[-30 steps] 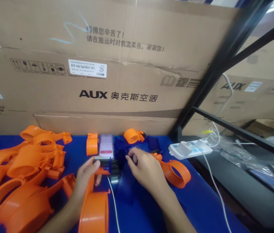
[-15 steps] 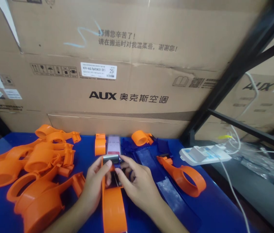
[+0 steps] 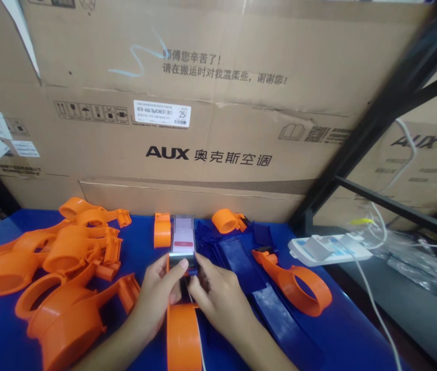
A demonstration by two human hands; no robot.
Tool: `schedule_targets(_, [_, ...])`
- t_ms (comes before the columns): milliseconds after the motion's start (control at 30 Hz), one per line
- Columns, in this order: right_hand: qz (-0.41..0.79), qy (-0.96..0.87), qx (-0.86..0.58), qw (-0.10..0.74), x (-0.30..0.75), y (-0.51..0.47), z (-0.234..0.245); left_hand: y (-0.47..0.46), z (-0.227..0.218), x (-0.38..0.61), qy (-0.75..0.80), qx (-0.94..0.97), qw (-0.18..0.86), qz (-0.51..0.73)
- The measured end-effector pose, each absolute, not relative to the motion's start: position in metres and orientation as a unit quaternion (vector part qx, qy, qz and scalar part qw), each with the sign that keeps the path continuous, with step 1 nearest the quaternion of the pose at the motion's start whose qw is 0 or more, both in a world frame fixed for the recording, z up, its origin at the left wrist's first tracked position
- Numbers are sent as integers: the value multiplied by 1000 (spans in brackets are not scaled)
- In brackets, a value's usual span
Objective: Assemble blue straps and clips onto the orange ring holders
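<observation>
My left hand (image 3: 156,296) and my right hand (image 3: 218,299) meet at the middle of the blue table (image 3: 338,335), both closed around the dark end of an orange plastic part (image 3: 182,335) that runs toward me. My left thumb presses on its top edge. A phone (image 3: 182,239) stands just behind my fingers, its screen lit. Dark blue straps (image 3: 265,304) lie to the right of my right hand.
A heap of orange ring-shaped parts (image 3: 60,273) fills the left of the table. Another orange ring part (image 3: 299,286) lies to the right. A white power strip (image 3: 329,248) with cables sits at the right edge. Large cardboard boxes (image 3: 203,103) wall the back, beside a black rack frame (image 3: 376,113).
My right hand has moved left from the blue straps to join my left hand on the orange part. The view has shifted slightly, so everything sits further right.
</observation>
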State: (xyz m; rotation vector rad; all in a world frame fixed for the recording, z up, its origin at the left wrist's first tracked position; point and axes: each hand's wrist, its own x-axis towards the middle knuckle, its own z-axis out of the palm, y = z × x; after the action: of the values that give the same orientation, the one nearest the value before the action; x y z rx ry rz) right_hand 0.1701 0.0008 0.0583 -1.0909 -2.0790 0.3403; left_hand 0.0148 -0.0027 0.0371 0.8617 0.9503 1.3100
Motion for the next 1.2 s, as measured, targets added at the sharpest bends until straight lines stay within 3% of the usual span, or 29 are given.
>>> schedule_targets(433, [127, -813, -401, 403, 173, 2, 60, -6, 46, 17, 387, 330, 642, 574])
schedule_targets(733, [65, -869, -335, 358, 184, 17, 66, 0, 52, 11, 380, 191, 757, 497])
schedule_targets(1200, [-45, -859, -349, 372, 177, 17, 48, -3, 44, 16, 352, 210, 737, 538])
